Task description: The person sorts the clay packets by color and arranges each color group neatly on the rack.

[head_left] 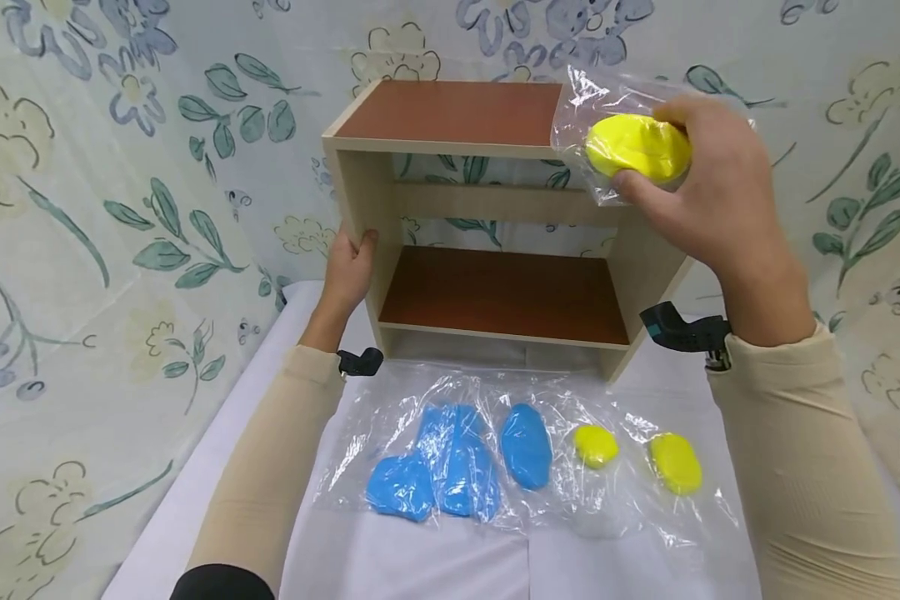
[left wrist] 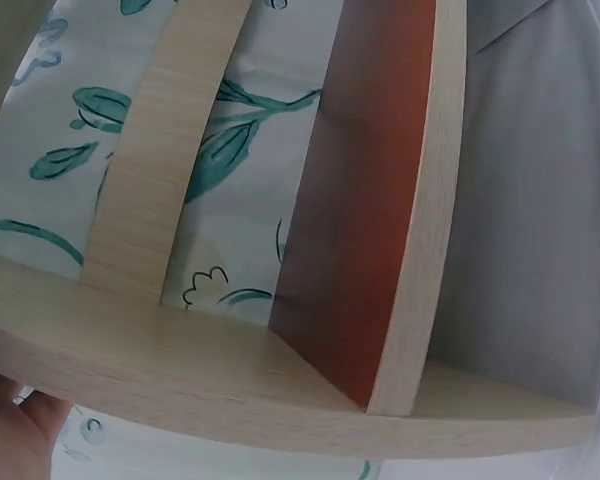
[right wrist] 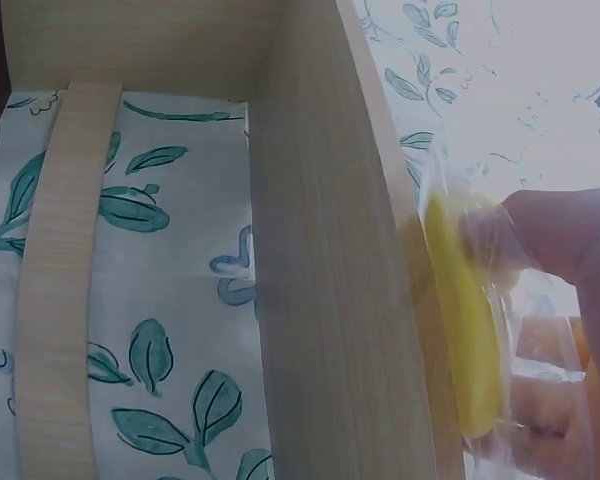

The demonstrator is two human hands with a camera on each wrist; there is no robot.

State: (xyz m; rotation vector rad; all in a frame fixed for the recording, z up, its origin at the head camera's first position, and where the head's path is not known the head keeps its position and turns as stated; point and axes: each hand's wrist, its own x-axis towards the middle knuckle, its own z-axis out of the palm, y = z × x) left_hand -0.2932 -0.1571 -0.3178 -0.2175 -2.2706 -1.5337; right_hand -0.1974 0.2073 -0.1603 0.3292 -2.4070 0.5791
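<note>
The floral cloth (head_left: pixel 142 275) hangs across the far side and down the left, lightly creased, perhaps as a backdrop. The table (head_left: pixel 420 567) has a smooth white cover. Towards its far side stands the shelf (head_left: pixel 450 117), with red-brown boards, pale wood-grained sides and an open back crossed by one rail (head_left: pixel 487 200). Thin, crinkled clear bags (head_left: pixel 345 467) lie in a row on its near side, probably to keep the soft-looking lumps inside from sticking or drying. The right hand (head_left: pixel 723 175) is partly closed, thumb and fingers pinching the held lump (head_left: pixel 633 148) by its right end through its bag (head_left: pixel 581 92), so most of it juts left at the right end of the top board; I cannot tell whether they touch. The left hand (head_left: pixel 347 271) grips the shelf's left side, thumb by the near edge, most fingers hidden, likely to steady it. The blue lumps (head_left: pixel 457 467) are a chunky cluster and, just right, a smooth oval. The held lump is a dented yellow oval; the yellow pair (head_left: pixel 676 463) at the right are smaller, one oblong, one rounder and smallest
</note>
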